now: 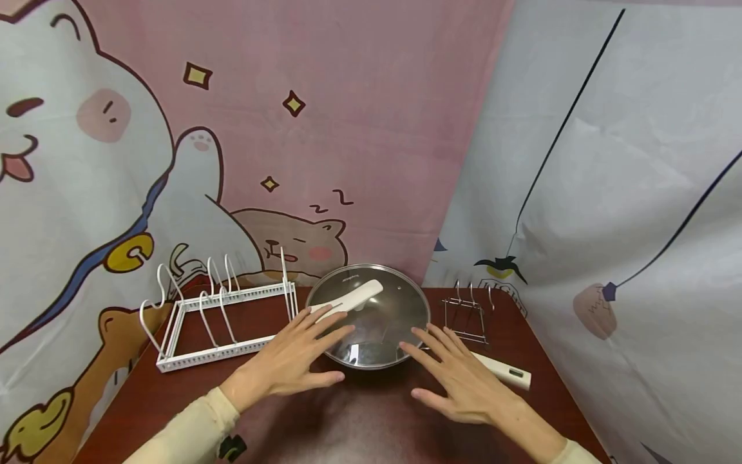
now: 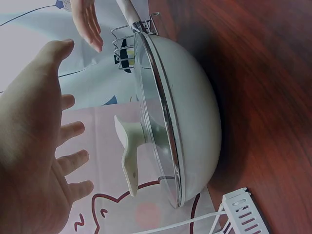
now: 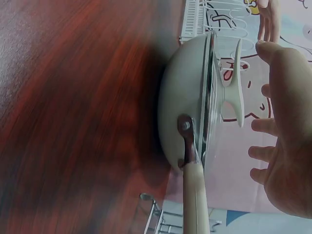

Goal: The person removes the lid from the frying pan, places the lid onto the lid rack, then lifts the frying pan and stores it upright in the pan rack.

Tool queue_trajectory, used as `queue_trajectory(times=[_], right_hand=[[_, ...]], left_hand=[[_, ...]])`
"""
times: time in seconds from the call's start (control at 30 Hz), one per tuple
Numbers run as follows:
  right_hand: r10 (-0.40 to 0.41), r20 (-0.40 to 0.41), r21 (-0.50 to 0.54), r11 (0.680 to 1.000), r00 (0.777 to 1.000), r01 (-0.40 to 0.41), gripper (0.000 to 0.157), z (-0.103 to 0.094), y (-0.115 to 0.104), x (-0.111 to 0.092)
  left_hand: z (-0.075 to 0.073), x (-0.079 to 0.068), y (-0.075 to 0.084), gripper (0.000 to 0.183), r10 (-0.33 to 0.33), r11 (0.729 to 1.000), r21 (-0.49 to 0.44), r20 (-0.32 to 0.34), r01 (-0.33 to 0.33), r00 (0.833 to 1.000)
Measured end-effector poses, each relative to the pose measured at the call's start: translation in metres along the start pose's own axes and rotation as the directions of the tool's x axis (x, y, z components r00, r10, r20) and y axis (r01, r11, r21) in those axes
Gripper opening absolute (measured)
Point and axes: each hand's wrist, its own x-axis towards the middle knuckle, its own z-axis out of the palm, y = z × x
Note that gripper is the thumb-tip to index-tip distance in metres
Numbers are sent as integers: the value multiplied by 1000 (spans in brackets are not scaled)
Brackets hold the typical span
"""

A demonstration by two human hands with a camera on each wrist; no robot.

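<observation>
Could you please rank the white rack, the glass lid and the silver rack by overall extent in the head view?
1. White rack, the widest
2. Glass lid
3. Silver rack, clearly the smallest

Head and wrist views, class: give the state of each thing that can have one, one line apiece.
Pan: upright on the table, covered
Glass lid: on the pan
White rack: standing upright
Metal rack: standing upright
Left hand: fingers spread, holding nothing
Right hand: fingers spread, holding nothing
</observation>
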Motion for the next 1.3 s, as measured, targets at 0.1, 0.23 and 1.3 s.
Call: queue_trajectory(times=[0.1, 0.23, 1.3], right_hand=[[6, -6, 3, 1000, 1000, -6, 79, -2, 4, -4], [33, 5, 3, 999, 999, -33, 79, -5, 8, -8], [207, 63, 6, 978, 976, -207, 77, -12, 44, -34]], left_hand=[[0, 3, -1, 85, -1, 1000, 1, -1, 1, 1000], [2, 7, -1, 84, -2, 1000, -5, -6, 2, 1000], [19, 36, -10, 84, -58, 998, -10, -13, 57, 998]])
